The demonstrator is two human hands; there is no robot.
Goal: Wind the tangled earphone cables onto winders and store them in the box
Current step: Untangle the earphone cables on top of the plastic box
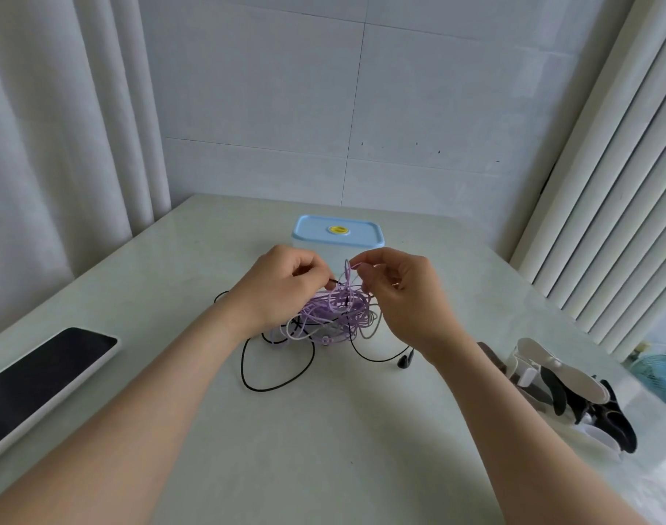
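Purple cable (325,310) was bunched in a tangle with a black cable (274,385) on the table (324,456), under and between both hands. Left hand (282,286) was curled, with a black strand pinched between thumb and forefinger at the top of the tangle. Right hand (403,293) was curled too, with a raised purple loop pinched at its fingertips, just beside the left hand's fingers. Black loops were trailed out below the left wrist. A black earbud (405,359) was laid just under the right wrist. Blue-lidded box (312,233), lid on, was stood just beyond the hands and partly hidden by them. Black and white winders (574,392) were piled well right of the right forearm. A dark-screened tablet (39,377) was laid well left of the left forearm.
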